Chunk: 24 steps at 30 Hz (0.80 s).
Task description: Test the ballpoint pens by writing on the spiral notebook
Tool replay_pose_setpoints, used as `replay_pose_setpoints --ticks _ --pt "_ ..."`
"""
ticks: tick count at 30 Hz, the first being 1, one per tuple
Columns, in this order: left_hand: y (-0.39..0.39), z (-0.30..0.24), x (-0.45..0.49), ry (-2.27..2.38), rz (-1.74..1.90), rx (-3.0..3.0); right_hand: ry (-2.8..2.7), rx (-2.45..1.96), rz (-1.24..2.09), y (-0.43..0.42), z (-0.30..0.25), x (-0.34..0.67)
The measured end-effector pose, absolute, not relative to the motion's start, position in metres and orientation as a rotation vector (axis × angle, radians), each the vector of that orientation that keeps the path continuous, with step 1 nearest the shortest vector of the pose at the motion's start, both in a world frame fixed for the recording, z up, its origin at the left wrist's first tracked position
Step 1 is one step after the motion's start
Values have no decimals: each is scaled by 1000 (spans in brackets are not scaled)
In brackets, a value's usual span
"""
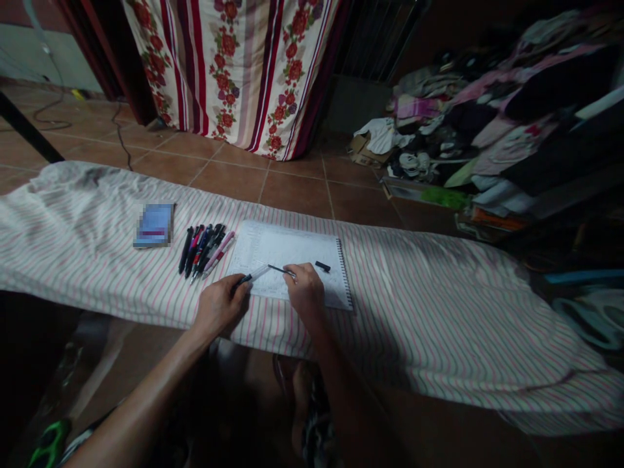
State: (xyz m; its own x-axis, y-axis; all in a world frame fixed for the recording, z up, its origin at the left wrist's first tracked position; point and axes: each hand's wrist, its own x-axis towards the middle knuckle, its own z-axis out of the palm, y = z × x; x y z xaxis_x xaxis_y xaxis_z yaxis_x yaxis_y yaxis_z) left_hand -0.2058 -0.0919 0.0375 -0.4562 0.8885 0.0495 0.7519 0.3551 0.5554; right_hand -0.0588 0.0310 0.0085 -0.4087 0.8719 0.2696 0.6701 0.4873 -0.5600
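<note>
My left hand [223,302] is closed round the dark end of a pen barrel [258,273], whose pale, see-through part points up and right. In my right hand [305,289] I pinch a thin dark pen refill [280,269], its tip close to the barrel's far end; whether the two touch I cannot tell. Both hands are over the lower part of an open spiral notebook [287,244] with faint writing on its page. On that page, to the right of my right hand, lies a black pen cap [322,266]. Several pens [202,250] lie bunched left of the notebook.
A blurred blue object [155,224] lies left of the pens on the striped cloth [419,292]. Beyond the cloth's far edge are a tiled floor [234,172], a flowered curtain [227,71] and a heap of clothes [487,110] at right.
</note>
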Motion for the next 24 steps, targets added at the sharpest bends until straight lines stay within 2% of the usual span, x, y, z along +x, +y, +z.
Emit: replay_pose_setpoints --ticks 16,20,24 --pt "-94 35 -213 2354 800 1457 -2273 -1240 282 29 18 -59" --pt "-93 34 -212 2371 798 1459 -2206 -1262 411 31 21 -59" --pt "-91 33 -212 2372 813 1473 -1979 -1326 826 35 23 -60"
